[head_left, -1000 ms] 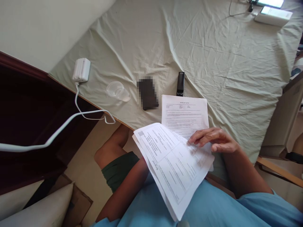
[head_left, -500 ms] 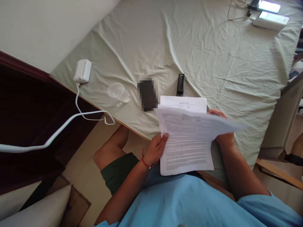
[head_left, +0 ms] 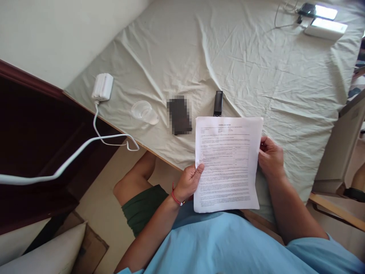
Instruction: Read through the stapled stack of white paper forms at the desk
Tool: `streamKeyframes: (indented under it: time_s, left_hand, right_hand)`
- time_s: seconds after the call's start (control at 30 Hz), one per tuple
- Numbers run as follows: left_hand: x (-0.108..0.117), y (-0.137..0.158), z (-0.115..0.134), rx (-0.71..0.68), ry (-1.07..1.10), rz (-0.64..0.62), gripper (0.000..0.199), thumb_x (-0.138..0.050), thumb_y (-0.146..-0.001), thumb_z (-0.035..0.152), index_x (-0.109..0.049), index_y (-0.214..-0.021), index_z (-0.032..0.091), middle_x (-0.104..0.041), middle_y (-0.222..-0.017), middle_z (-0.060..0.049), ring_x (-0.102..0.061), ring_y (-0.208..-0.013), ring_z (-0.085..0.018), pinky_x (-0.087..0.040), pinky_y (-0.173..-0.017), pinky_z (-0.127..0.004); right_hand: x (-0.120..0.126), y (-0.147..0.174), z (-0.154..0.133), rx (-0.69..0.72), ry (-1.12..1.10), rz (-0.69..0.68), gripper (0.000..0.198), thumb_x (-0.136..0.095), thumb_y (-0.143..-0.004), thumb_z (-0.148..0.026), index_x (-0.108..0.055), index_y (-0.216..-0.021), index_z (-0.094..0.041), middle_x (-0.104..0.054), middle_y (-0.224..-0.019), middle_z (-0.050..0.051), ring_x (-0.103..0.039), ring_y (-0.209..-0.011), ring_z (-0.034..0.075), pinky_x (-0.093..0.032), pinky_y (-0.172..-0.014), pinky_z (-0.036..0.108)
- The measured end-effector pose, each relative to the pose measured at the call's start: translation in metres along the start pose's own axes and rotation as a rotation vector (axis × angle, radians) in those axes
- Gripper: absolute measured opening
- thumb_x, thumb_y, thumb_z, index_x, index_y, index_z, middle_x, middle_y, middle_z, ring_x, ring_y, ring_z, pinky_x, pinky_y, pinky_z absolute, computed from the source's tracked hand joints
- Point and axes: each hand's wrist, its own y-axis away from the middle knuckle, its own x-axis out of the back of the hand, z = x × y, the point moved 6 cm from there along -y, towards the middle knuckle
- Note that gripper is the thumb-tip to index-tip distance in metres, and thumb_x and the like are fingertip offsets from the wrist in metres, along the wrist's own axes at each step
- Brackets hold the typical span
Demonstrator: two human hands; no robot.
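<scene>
A stack of printed paper sheets (head_left: 228,171) lies over the table's near edge, its top page flat and covered in small text. My left hand (head_left: 190,182) grips the stack's left edge, thumb on top and fingers underneath. At the right edge, my right hand (head_left: 270,154) pinches the paper between thumb and fingers. Just beyond the top of the sheets lies a slim black device (head_left: 218,102), its lower end close to the paper. A dark, pixelated rectangular object (head_left: 179,115) rests left of the sheets.
A clear plastic cup (head_left: 145,112) lies on the greenish tablecloth (head_left: 251,68). Near the left edge sits a white power adapter (head_left: 102,86) with a white cable (head_left: 76,156) crossing the left side. A lit phone (head_left: 319,11) and a white box-shaped device (head_left: 326,29) are at the far right.
The page that was lifted and curling across the stack is no longer raised; a different printed page now shows in full. My right hand has come out from behind the paper to its right edge.
</scene>
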Motion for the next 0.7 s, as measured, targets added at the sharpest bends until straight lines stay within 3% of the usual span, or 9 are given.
streamKeyframes:
  time_s: [0.2, 0.27, 0.37, 0.43, 0.57, 0.7]
  left_hand:
    - [0.001, -0.001, -0.002, 0.004, -0.048, 0.038, 0.072, -0.053, -0.098, 0.080, -0.079, -0.108, 0.013, -0.083, -0.112, -0.014, -0.078, -0.104, -0.030, -0.060, -0.093, -0.040]
    - [0.001, -0.002, -0.003, 0.009, -0.061, 0.043, 0.073, -0.053, -0.098, 0.080, -0.079, -0.107, 0.013, -0.083, -0.113, -0.015, -0.077, -0.106, -0.031, -0.061, -0.094, -0.040]
    - [0.001, -0.002, -0.004, 0.017, -0.069, 0.044, 0.075, -0.052, -0.098, 0.081, -0.079, -0.106, 0.012, -0.083, -0.114, -0.016, -0.077, -0.107, -0.032, -0.061, -0.095, -0.042]
    - [0.001, -0.001, -0.004, 0.023, -0.071, 0.044, 0.075, -0.051, -0.098, 0.081, -0.079, -0.107, 0.012, -0.083, -0.114, -0.016, -0.077, -0.106, -0.032, -0.061, -0.095, -0.043]
    - [0.001, 0.000, -0.003, 0.026, -0.069, 0.055, 0.075, -0.050, -0.099, 0.080, -0.078, -0.110, 0.012, -0.083, -0.112, -0.016, -0.077, -0.103, -0.031, -0.061, -0.092, -0.043]
    - [-0.001, -0.001, 0.003, 0.010, -0.077, 0.063, 0.072, -0.049, -0.102, 0.077, -0.077, -0.113, 0.012, -0.082, -0.113, -0.016, -0.077, -0.100, -0.030, -0.061, -0.091, -0.043]
  right_hand:
    - [0.001, 0.002, -0.017, 0.119, 0.024, 0.072, 0.005, -0.079, -0.086, -0.028, -0.077, -0.082, -0.024, -0.060, -0.074, -0.002, -0.052, -0.068, 0.013, -0.043, -0.061, 0.028]
    - [0.000, 0.003, -0.020, 0.123, 0.018, 0.084, 0.003, -0.079, -0.087, -0.026, -0.079, -0.089, -0.025, -0.060, -0.076, -0.003, -0.052, -0.068, 0.013, -0.042, -0.062, 0.028]
    - [0.000, 0.004, -0.017, 0.095, -0.062, 0.135, 0.024, -0.083, -0.085, -0.027, -0.077, -0.108, -0.027, -0.063, -0.080, -0.005, -0.053, -0.064, 0.011, -0.043, -0.061, 0.026]
    - [0.000, 0.005, -0.013, 0.083, -0.102, 0.146, 0.025, -0.088, -0.082, -0.029, -0.076, -0.104, -0.026, -0.064, -0.080, -0.005, -0.054, -0.062, 0.010, -0.044, -0.059, 0.026]
    - [-0.003, 0.006, -0.009, 0.078, -0.233, 0.056, 0.020, -0.091, -0.083, -0.038, -0.075, -0.089, -0.026, -0.068, -0.077, -0.003, -0.060, -0.064, 0.013, -0.048, -0.058, 0.026]
    - [-0.006, 0.009, -0.019, 0.099, -0.482, -0.122, 0.021, -0.091, -0.083, -0.044, -0.079, -0.089, -0.028, -0.075, -0.094, 0.001, -0.072, -0.086, 0.020, -0.061, -0.078, 0.035]
